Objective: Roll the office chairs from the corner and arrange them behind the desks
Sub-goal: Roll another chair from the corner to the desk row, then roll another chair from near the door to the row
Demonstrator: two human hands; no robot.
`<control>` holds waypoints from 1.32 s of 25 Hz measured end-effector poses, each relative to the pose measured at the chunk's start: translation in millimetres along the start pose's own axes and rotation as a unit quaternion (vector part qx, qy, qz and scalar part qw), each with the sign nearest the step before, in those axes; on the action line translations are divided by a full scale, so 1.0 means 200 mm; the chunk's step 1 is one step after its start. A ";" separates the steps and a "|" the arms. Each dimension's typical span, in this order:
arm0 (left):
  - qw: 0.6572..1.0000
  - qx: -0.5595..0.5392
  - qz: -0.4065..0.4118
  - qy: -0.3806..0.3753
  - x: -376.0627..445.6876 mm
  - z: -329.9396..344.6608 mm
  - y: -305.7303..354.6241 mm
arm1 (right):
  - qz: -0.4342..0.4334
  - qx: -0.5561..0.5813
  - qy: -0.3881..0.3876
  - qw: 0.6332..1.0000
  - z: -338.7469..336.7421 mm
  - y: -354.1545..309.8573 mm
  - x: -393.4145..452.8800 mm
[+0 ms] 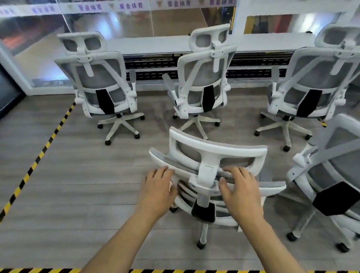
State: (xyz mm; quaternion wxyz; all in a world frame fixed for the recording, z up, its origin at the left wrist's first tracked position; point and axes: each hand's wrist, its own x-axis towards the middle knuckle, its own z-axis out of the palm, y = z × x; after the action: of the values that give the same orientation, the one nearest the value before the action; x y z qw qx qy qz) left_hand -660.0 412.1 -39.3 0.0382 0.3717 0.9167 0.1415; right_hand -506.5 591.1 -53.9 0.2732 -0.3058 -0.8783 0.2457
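Two hands rest on the nearest chair [214,168]: the left hand [158,190] grips the backrest's left edge, and the right hand [241,187] lies with spread fingers over the top frame below the headrest. Three chairs already stand along the desk [155,43]. Step in hand: rolling this chair forward. Next, steer it toward an unoccupied spot at the desk.

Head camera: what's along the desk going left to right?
White mesh office chair with headrest at the left → white mesh office chair in the middle → white mesh office chair at the right.
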 end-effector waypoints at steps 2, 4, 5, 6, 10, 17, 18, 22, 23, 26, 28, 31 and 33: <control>0.999 -0.001 -0.017 0.046 -0.11 -0.07 0.00 | -0.068 0.020 -0.026 0.997 0.02 -0.14 0.02; 0.995 0.011 -0.053 0.086 -0.22 -0.15 -0.04 | -0.139 0.021 -0.077 0.987 0.07 -0.29 0.02; 0.992 0.020 -0.077 0.102 -0.29 -0.19 -0.08 | -0.166 0.018 -0.107 0.980 0.11 -0.36 0.01; 0.987 0.028 -0.099 0.120 -0.36 -0.22 -0.11 | -0.188 0.017 -0.134 0.973 0.15 -0.43 0.00; 0.966 0.055 -0.200 0.156 -0.71 -0.35 -0.31 | -0.270 0.046 -0.201 0.940 0.33 -0.74 -0.12; 0.885 0.067 -0.404 0.221 -1.55 -0.66 -0.78 | -0.445 0.114 -0.299 0.836 0.64 -1.62 -0.66; 0.874 0.071 -0.418 0.237 -1.68 -0.71 -0.84 | -0.460 0.125 -0.303 0.825 0.68 -1.75 -0.76; 0.836 0.083 -0.471 0.270 -2.20 -0.86 -1.17 | -0.488 0.168 -0.323 0.793 0.83 -2.25 -1.20; 0.826 0.090 -0.482 0.277 -2.34 -0.89 -1.24 | -0.496 0.177 -0.329 0.784 0.87 -2.36 -1.33; 0.799 0.104 -0.524 0.276 -2.76 -0.96 -1.43 | -0.506 0.201 -0.369 0.753 0.99 -2.68 -1.73; 0.773 0.101 -0.560 0.280 -3.05 -0.99 -1.55 | -0.523 0.206 -0.405 0.721 1.07 -2.89 -2.00; 0.734 0.106 -0.603 0.294 -3.39 -1.02 -1.74 | -0.553 0.210 -0.432 0.681 1.19 -3.16 -2.34; 0.706 0.112 -0.631 0.302 -3.61 -1.02 -1.90 | -0.578 0.201 -0.436 0.660 1.31 -3.38 -2.56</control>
State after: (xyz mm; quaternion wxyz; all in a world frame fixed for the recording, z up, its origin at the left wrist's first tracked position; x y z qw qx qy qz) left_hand -431.0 -395.1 21.1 -0.2025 -0.3543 0.9089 0.0857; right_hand -603.6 -289.0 -8.8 0.0009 0.4675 -0.8264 0.3138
